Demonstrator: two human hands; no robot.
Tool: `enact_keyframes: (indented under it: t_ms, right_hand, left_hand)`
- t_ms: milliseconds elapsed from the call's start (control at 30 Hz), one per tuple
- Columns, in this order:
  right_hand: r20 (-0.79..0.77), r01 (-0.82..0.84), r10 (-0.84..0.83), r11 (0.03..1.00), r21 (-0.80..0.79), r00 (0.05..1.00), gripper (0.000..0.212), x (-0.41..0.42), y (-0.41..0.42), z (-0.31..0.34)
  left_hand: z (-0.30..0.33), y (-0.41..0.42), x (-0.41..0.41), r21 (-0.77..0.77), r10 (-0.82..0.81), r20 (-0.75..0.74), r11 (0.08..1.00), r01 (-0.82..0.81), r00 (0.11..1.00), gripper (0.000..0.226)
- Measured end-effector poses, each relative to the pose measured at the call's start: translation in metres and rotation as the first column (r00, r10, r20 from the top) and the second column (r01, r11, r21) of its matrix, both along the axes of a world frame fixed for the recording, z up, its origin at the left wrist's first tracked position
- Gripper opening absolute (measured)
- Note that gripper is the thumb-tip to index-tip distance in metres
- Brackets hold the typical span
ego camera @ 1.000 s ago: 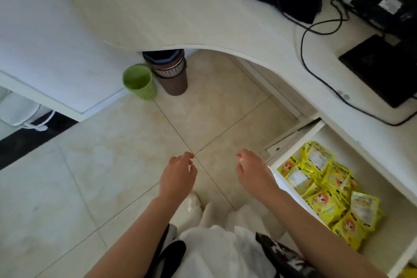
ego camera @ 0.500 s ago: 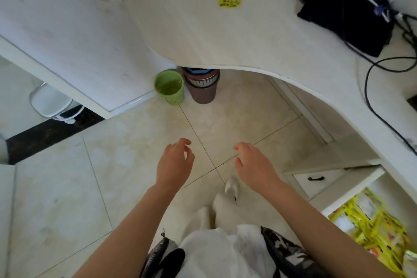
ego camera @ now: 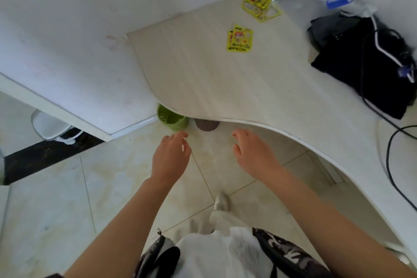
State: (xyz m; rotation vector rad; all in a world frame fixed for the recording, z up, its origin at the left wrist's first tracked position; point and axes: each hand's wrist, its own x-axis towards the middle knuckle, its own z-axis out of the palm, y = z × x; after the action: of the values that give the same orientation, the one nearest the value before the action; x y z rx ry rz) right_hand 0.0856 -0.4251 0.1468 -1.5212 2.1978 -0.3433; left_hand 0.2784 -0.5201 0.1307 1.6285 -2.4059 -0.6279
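View from a head camera, looking down at a person's two bare forearms stretched forward over a tiled floor. A yellow packet (ego camera: 239, 38) lies flat, face up, on the pale tabletop (ego camera: 225, 88), well apart from both hands. From the right hand (ego camera: 255, 156) it sits at about 12 o'clock, and from the left hand (ego camera: 171, 160) at about 1 o'clock, so the right hand looks nearer. The packet is close to square, with its sides running roughly 12 to 6. Both hands are empty, palms down and fingers loosely curled, short of the tabletop's curved edge. More yellow packets (ego camera: 259, 4) lie at the far corner. A black bag (ego camera: 365, 63) sits at 2 o'clock. A green basket (ego camera: 172, 118) stands on the floor under the edge.
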Motion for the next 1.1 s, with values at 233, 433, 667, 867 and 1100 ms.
enact_keyframes:
  t_ms: [233,433,667,867,1100]
  right_hand:
    - [-0.042,0.021,-0.021,1.0,0.004,0.999,0.034,-0.05,-0.076,0.004]
    - [-0.048,0.087,-0.086,0.996,0.014,0.995,0.035,-0.084,-0.143,0.004]
    - [-0.007,0.274,-0.274,0.961,0.018,0.962,0.033,-0.121,-0.21,0.008]
    - [0.026,0.379,-0.381,0.924,0.054,0.924,0.034,-0.155,-0.252,0.009]
    - [0.102,0.41,-0.424,0.902,0.131,0.9,0.032,-0.211,-0.298,-0.008]
  left_hand:
    - [0.004,-0.08,-0.047,-0.004,-0.032,-0.015,0.999,0.032,0.999,0.027]
    - [0.008,-0.159,-0.086,-0.023,-0.112,-0.03,0.994,0.111,0.993,0.027]
    - [0.01,-0.246,-0.127,0.027,-0.248,-0.001,0.968,0.248,0.969,0.028]
    - [0.001,-0.301,-0.168,0.121,-0.32,0.029,0.941,0.315,0.947,0.029]
    - [-0.017,-0.336,-0.228,0.225,-0.37,0.096,0.912,0.342,0.924,0.034]
